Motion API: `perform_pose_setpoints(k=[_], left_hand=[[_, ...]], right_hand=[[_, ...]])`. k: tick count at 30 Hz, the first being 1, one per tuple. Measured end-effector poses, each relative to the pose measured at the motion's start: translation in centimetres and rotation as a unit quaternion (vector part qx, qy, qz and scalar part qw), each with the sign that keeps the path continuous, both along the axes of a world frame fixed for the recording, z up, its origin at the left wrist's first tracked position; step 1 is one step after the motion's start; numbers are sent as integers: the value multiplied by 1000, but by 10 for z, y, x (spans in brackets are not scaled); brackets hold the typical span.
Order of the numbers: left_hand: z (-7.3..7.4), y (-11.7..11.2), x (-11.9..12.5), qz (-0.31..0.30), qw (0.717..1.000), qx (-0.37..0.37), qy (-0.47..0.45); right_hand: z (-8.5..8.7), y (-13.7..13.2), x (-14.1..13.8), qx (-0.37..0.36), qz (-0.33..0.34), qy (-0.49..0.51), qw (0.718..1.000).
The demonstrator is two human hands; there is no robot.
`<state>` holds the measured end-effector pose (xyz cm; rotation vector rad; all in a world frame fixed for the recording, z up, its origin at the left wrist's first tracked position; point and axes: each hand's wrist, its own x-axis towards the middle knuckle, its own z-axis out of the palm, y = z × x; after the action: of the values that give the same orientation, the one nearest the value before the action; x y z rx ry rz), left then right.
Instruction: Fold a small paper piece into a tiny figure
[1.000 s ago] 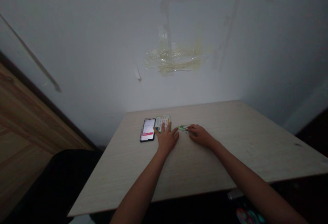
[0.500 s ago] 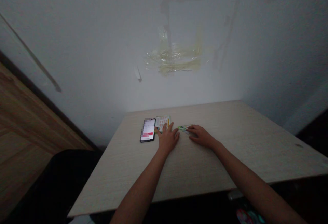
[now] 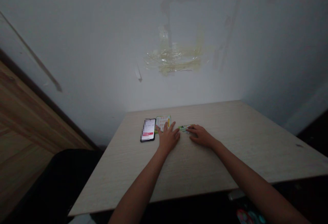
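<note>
My left hand [image 3: 167,138] lies on the table with its fingers spread, partly over the lower part of a small printed card [image 3: 163,120] with a green edge. Its outer finger side reaches the left end of a narrow green-and-white printed strip [image 3: 183,127], whose kind I cannot make out. From the other side, my right hand [image 3: 201,137] rests its stretched fingertips on the strip's right end and hides that part. A phone [image 3: 148,130] lies face up with its screen lit, just left of the card.
The pale wooden table [image 3: 217,169] stands against a grey wall [image 3: 102,46] with clear tape [image 3: 176,60] stuck on it. At the left are a dark chair-like shape [image 3: 66,169] and a wooden panel [image 3: 28,121]. Colourful items [image 3: 249,215] show below the table's front edge.
My left hand's fingers have shifted very slightly over the card. The right hand, strip and phone stay almost where they were.
</note>
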<state>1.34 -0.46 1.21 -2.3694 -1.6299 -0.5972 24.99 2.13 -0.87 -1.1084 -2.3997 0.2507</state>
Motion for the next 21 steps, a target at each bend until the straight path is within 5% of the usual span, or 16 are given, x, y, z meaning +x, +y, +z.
perform_pose_setpoints(k=[21], left_hand=[[3,-3,4,-31,999,5,5]], right_hand=[[1,1,3,-11,16,-5,1000]])
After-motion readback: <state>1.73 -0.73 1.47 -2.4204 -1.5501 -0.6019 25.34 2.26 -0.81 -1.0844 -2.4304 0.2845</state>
